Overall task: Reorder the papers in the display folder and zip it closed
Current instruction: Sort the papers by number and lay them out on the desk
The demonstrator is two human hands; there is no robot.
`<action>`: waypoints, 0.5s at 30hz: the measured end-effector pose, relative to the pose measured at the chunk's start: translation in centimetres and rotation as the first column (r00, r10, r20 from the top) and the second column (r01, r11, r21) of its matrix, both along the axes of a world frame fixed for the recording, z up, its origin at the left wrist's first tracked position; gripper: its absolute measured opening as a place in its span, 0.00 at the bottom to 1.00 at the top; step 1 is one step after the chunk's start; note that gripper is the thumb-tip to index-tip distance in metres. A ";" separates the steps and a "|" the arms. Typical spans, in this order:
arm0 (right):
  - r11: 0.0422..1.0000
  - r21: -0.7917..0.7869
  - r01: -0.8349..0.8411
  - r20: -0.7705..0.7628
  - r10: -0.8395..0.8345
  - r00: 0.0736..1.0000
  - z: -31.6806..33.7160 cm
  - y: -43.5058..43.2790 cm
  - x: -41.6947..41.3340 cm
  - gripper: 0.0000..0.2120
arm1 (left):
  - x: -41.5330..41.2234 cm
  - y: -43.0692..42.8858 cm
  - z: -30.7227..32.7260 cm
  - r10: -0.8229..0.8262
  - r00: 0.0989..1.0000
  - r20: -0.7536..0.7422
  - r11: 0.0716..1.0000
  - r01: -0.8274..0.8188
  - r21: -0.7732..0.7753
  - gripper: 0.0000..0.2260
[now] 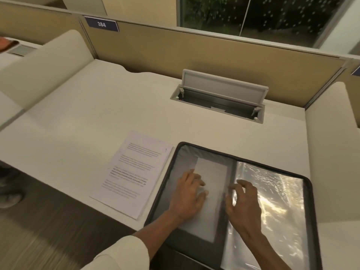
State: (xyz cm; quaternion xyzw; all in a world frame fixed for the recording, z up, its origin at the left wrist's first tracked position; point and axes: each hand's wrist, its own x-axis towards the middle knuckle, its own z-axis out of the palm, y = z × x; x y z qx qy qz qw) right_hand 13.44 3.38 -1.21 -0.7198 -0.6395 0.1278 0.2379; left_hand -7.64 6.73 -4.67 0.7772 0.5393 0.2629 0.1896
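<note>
Tan partition panels [175, 49] back 1 cream desk [97, 106], with 1 dark window [253, 14] above them and striped carpet [48, 230] below the desk's near edge.

On the near right part of the desk lies 1 display folder [181, 164], opened flat, its black zip border running round both halves and its near edge hanging over the desk's edge. Its left half is a grey inner cover bearing 1 pale sheet [212, 172]; its right half is a pile of clear sleeves [276, 201], too glary to count.

Just beside the folder's left edge, not quite touching, lies 1 stack of printed papers [134, 172], squared but turned at a slant.

Farther back, 1 cable hatch [220, 102] is set into the desk, lid tilted up. 1 blue plate [101, 24] on the partition reads 384. 1 shoe [9, 199] shows at the far left on the floor.

2 hands are on the folder. The left hand [189, 197], from a white cuff [124, 254], lies flat with fingers straight across the pale sheet's left edge. The right hand [245, 205] arches near the spine, fingers bent and spread, tips on the sleeves' inner edge; whether it pinches a sleeve cannot be told.
</note>
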 end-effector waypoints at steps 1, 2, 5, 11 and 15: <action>1.000 -0.012 -0.018 -0.073 0.017 0.997 0.3 0.0 -1.9 0.14 | -2.3 0.1 0.3 0.043 0.999 0.015 0.999 -0.043 0.000 0.09; 0.999 -0.029 -0.029 -0.150 0.024 0.988 0.4 0.0 -3.8 0.14 | -4.5 0.2 0.7 0.089 0.996 0.016 0.996 -0.089 -0.008 0.07; 0.994 -0.106 -0.007 -0.356 -0.031 0.934 0.6 0.2 -9.1 0.15 | -10.9 0.2 1.3 0.239 0.970 0.034 0.971 -0.238 -0.034 0.03; 0.956 -0.290 0.035 -0.569 -0.202 0.797 1.2 1.3 -17.8 0.12 | -20.4 1.3 2.0 0.449 0.893 0.022 0.890 -0.444 -0.105 0.04; 0.910 -0.403 0.095 -0.661 -0.361 0.657 2.1 2.4 -22.4 0.11 | -25.0 3.0 2.4 0.524 0.851 -0.033 0.842 -0.524 -0.130 0.08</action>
